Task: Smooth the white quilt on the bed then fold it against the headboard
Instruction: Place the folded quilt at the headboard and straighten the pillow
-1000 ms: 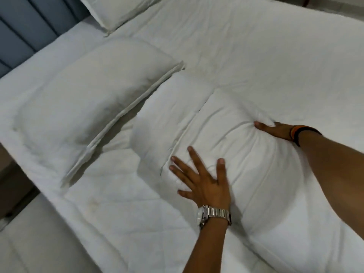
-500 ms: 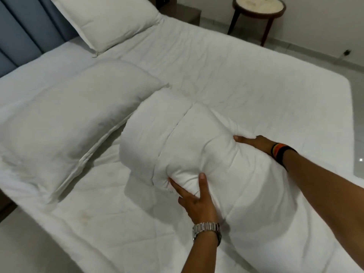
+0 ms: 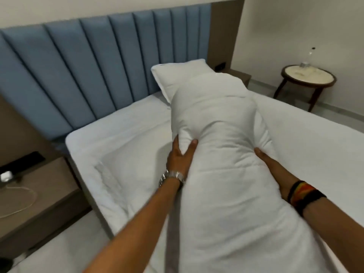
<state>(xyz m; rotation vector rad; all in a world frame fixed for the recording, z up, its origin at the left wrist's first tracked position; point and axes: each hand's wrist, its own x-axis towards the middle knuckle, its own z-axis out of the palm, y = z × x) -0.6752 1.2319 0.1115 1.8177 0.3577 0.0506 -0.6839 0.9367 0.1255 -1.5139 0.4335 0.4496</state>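
Quilt, white and puffy with faint stitched lines, is being held up off the bed as a thick folded bundle between your two hands. Its long axis is running away from you, from your chest towards the blue padded headboard, with the far end raised and leaning slightly right. A white pillow is showing behind its far end, near the headboard; you cannot tell whether the two are touching.

Your left hand is gripping the bundle's left edge, thumb on top and fingers curled under, pinching a fold of fabric. A metal watch is sitting on that wrist. Your right hand is pressing against the bundle's right side, fingers mostly hidden under the fabric, so how tightly they are curling is unclear. Dark and orange bands are circling that wrist.

Another pillow is lying flat on the bed below your left arm. A bedside cabinet at left is carrying a white cable and a small white object. A round side table at far right is holding small, blurred items.
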